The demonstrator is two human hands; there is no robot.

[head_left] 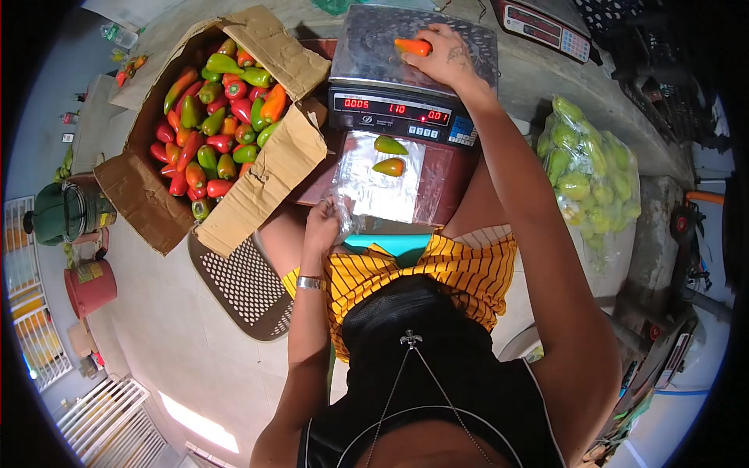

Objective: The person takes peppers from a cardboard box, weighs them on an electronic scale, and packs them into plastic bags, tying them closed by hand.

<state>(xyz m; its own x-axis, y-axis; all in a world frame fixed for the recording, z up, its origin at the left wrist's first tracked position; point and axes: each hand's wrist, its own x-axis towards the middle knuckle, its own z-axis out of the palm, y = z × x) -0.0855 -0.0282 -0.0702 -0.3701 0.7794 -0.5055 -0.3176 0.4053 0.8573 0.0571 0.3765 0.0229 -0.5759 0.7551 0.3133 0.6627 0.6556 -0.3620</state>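
Note:
My right hand [446, 56] is over the metal pan [367, 58] of a digital scale, its fingers closed around an orange-red pepper [413, 47]. The red display [394, 109] reads 0.005, 110 and 0.01. In front of the scale lies a clear plastic bag [374, 199] on a dark red surface. A green pepper [391, 146] and a green-orange pepper [388, 168] rest on the bag, apart from each other. My left hand [328, 221] pinches the bag's near left edge.
An open cardboard box [265, 175] full of red, green and orange peppers stands at the left. A filled bag of light green vegetables [581, 175] sits at the right. A second scale [544, 31] is at the back right. A perforated plastic seat [242, 288] shows below the box.

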